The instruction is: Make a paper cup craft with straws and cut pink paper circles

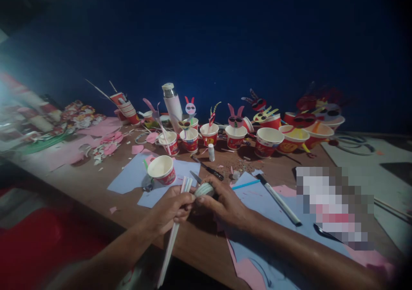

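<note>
In front of my body, my left hand (177, 206) is closed around a few long thin white sticks (169, 250) that slant down toward the table edge. Their upper ends stick out above my fingers. My right hand (219, 197) grips a small round white roll (204, 189), possibly tape or thread, right beside the sticks. The fingers of both hands nearly meet there. A pointed blade-like tip (195, 177) shows just behind the roll; what it belongs to is hidden. Closest beyond my left hand is a red-and-white paper cup (162, 170) with a pale inside, standing on blue paper.
Behind stand several red paper cups (236, 136), some with paper rabbit faces, and a white thermos (172, 105). Pink paper scraps (109, 142) lie left. A black pen (209, 169), a small white bottle (211, 152), a marker (279, 200) and blue paper (254, 234) lie nearby.
</note>
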`<action>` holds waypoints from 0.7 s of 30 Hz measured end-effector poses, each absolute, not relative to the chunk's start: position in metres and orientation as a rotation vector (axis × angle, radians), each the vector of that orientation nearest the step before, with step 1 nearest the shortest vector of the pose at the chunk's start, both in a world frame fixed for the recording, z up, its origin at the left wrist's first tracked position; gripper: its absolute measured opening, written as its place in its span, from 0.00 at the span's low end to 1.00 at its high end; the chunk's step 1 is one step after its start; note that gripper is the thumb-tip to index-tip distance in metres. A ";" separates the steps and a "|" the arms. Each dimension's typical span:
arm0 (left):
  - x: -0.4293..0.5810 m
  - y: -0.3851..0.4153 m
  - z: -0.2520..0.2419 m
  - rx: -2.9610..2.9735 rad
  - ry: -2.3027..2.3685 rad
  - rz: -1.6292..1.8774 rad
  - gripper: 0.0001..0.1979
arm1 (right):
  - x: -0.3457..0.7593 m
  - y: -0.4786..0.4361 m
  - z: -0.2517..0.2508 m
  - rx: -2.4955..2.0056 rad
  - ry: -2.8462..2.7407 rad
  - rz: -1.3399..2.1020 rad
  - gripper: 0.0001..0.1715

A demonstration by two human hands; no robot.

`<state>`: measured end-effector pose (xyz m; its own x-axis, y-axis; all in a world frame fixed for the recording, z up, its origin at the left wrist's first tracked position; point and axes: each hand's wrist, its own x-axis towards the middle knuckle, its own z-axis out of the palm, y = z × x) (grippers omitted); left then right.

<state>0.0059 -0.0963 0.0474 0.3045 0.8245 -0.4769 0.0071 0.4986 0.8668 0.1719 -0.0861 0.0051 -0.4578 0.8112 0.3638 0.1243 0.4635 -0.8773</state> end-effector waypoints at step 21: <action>0.002 -0.099 0.051 1.007 1.138 0.607 0.10 | 0.166 -0.087 -0.010 -0.580 -1.438 1.643 0.13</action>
